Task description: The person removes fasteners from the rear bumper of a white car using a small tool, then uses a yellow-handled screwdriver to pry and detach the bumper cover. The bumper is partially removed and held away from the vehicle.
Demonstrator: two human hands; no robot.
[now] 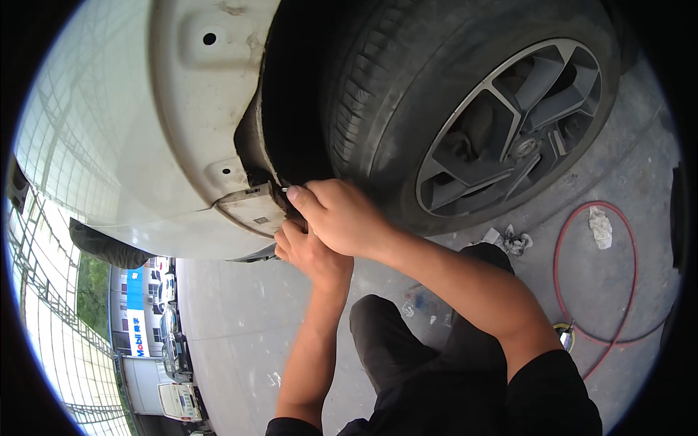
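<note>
My right hand (331, 214) is closed at the corner of the white bumper panel (182, 109), its thumb against a small metal piece (285, 190) that I cannot make out clearly. Just below it my left hand (309, 258) has its fingers curled at the panel's lower corner section (247, 214), partly hidden behind my right hand. The dark wheel-arch gap (294, 87) runs up from both hands. Beside them stands the tyre (378, 138) with its spoked alloy rim (509, 131).
A red hose (556, 261) loops on the grey concrete floor (240, 334) at the right, near crumpled white paper (600, 227). My bent knees (371, 327) are below the wheel. Parked vehicles (178, 400) and a metal-framed roof (58, 320) show at the left.
</note>
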